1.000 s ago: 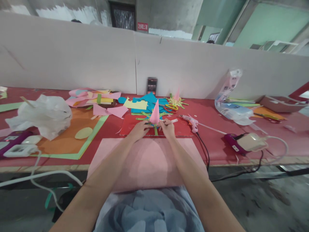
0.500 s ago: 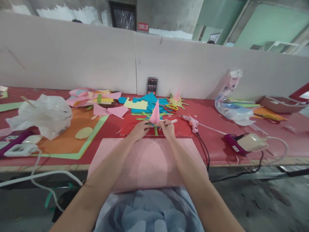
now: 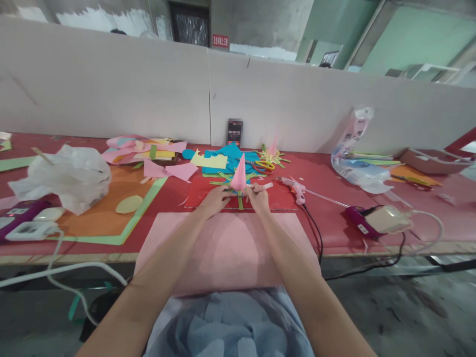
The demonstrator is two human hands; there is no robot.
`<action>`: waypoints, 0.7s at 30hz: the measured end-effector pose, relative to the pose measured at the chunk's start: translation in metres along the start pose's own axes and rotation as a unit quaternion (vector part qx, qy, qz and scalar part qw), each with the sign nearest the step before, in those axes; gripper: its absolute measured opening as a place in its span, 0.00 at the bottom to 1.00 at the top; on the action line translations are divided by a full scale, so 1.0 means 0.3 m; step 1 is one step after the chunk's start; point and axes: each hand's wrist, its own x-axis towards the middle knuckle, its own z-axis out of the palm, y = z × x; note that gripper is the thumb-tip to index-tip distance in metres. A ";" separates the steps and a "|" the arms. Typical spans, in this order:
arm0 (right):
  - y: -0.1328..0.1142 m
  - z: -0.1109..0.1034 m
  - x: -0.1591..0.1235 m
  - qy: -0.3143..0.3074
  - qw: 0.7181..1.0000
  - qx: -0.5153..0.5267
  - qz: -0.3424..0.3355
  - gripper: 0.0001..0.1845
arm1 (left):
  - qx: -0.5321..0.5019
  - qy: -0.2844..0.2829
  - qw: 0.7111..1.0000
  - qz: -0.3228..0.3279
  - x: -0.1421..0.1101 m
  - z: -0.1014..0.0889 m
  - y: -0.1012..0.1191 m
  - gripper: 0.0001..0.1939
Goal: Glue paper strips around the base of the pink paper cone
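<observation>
A pink paper cone point(image 3: 238, 173) stands upright on green paper strips point(image 3: 240, 201) over a red sheet point(image 3: 275, 199). My left hand point(image 3: 214, 199) rests at the cone's left base with its fingers curled against it. My right hand point(image 3: 258, 196) is at the cone's right base, pinching a thin white stick point(image 3: 266, 186) that points right. A large pink sheet point(image 3: 226, 248) lies under both forearms at the table's near edge.
A pink glue gun point(image 3: 295, 187) with a black cord lies right of the red sheet. Blue, yellow and pink paper scraps point(image 3: 208, 159) and a second small cone point(image 3: 272, 147) sit behind. Left: crumpled plastic bag point(image 3: 69, 176), orange sheet point(image 3: 107, 208). Right: power strip point(image 3: 375, 220), plastic packet point(image 3: 357, 163).
</observation>
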 end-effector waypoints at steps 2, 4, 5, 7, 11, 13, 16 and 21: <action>0.002 0.001 0.001 0.006 1.000 -0.008 0.001 0.12 | -0.003 0.003 1.000 0.000 0.000 0.001 0.000 0.17; 0.004 0.002 0.001 0.011 1.000 -0.011 0.000 0.12 | -0.002 0.004 1.000 -0.002 0.001 0.001 -0.001 0.17; 0.004 0.002 0.001 0.013 1.000 -0.011 0.000 0.12 | -0.001 0.004 1.000 -0.002 0.000 0.001 0.000 0.17; 0.006 0.003 0.001 0.013 1.000 -0.010 0.001 0.12 | 0.000 0.004 1.000 -0.003 0.000 0.000 0.001 0.17; 0.007 0.003 0.001 0.007 1.000 -0.007 0.007 0.12 | -0.002 0.002 1.000 -0.005 -0.001 -0.007 0.010 0.18; 0.007 0.003 0.002 0.005 1.000 -0.008 0.008 0.12 | 0.000 -0.002 1.000 -0.006 -0.001 -0.013 0.017 0.17; 0.010 0.004 0.003 0.006 1.000 -0.012 0.009 0.12 | 0.004 -0.014 1.000 -0.010 -0.001 -0.021 0.024 0.17; 0.013 0.004 0.004 0.006 1.000 -0.015 0.002 0.12 | -0.005 -0.015 1.000 -0.016 0.002 -0.018 0.016 0.17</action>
